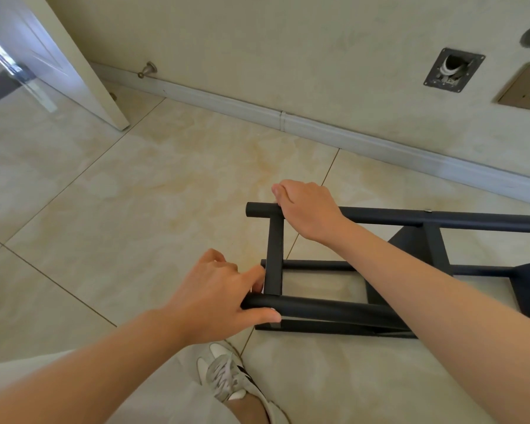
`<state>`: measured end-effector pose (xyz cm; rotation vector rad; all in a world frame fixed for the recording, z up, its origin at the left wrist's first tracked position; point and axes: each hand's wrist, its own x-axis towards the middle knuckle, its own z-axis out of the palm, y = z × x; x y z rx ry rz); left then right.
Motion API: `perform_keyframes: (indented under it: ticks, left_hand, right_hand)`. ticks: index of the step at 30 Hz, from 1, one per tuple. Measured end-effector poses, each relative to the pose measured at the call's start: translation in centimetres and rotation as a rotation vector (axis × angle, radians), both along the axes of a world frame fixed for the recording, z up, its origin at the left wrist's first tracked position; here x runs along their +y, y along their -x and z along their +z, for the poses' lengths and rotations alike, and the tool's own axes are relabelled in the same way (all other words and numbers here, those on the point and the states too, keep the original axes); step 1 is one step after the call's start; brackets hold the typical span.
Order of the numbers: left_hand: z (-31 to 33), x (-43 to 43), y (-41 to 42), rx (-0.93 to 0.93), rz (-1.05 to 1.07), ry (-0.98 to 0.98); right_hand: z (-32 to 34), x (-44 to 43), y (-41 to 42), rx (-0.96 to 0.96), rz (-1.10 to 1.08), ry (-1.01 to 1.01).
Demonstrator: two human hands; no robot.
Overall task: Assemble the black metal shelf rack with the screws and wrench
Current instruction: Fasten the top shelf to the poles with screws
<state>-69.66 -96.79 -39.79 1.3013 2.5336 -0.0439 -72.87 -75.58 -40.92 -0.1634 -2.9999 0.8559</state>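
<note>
1. The black metal rack (274, 255) lies on its side on the tiled floor (135, 194). It sits near the floor's wall edge, and its long tubes run out of view to the right.
2. Our left hand (218, 298) grips the nearer tube at its end, with the fingers curled round it and the thumb laid along it.
3. Our right hand (309, 209) holds the farther tube next to its end, with the fingers wrapped over the far side.
4. We judge the frame to be rigid and fairly weighty, so it should move as one piece without flexing.
5. The painted round tubes look smooth, so a loose grip could let them roll or slip in the palm.
6. We think the best hold is close to the cross-bar joints, one hand on each long tube, as we have it now. The thin shelf panels (410, 243) look like a poorer place to grip.
7. We count one rack, four long members at least partly in view, and two cross-bars joining the upper pair.
8. We count one screw head (428, 210) on the farther tube. No loose screws and no wrench are in view.
9. We also see one shoe (227, 374) at the near edge of the floor.
</note>
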Motion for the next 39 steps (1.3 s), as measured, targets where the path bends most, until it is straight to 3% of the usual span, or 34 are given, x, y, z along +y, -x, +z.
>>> perform_keyframes:
  ticks: [7,11,20,25,31,35,39]
  left_hand:
    - [0.8,0.5,-0.3,0.145,-0.046,-0.224]
    - [0.9,0.8,0.0,0.102,-0.101,-0.016]
    - [1.1,1.3,0.7,0.049,-0.172,0.068]
    - [1.3,1.1,0.3,0.064,-0.176,0.061]
    - [1.5,0.9,0.1,0.047,-0.181,0.052]
    - [1.4,0.8,0.2,0.041,-0.190,0.049]
    - [1.6,0.8,0.1,0.020,-0.179,0.041]
  right_hand:
    - [-0.3,-0.3,-0.4,0.034,-0.009,-0.020]
    - [-0.3,-0.2,-0.4,0.032,-0.011,-0.025]
    - [0.4,0.2,-0.6,-0.004,0.024,0.040]
    - [1.5,1.1,-0.9,-0.097,0.054,0.338]
    - [1.5,2.4,-5.4,0.199,-0.002,0.461]
    - [0.4,3.2,-8.8,0.134,0.112,0.402]
    - [-0.8,3.3,-9.0,-0.076,0.199,0.470]
